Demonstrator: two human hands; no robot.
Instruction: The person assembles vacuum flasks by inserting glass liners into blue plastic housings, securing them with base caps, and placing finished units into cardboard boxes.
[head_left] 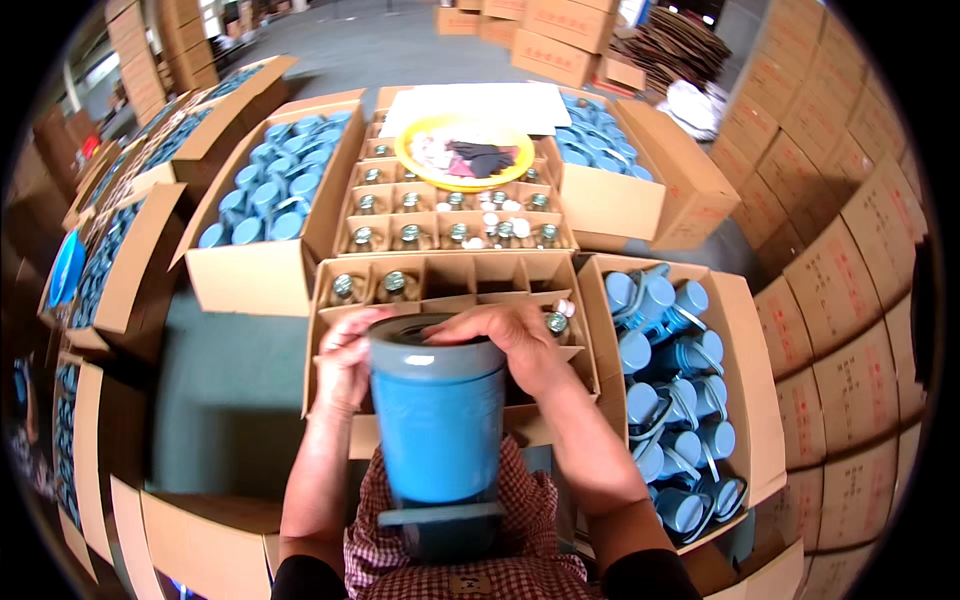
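Observation:
A blue thermos shell (438,425) with a grey rim stands in front of my body, above my checked apron (375,520). Its wide end faces up and shows a dark round opening. My left hand (345,350) closes round the left side of the rim. My right hand (508,335) grips the rim from the right, its fingers bent over the top toward the opening. Right behind the shell is a divided carton (325,305), where a few glass liners (395,285) stand in their cells. What the right fingertips touch inside the opening is hidden.
At right, an open carton (755,360) holds blue thermos parts (680,405) with handles. Another such carton (250,280) stands at far left. A yellow basin (415,165) with cloths rests on a farther carton of glass liners. Stacked cartons (860,395) wall the right side.

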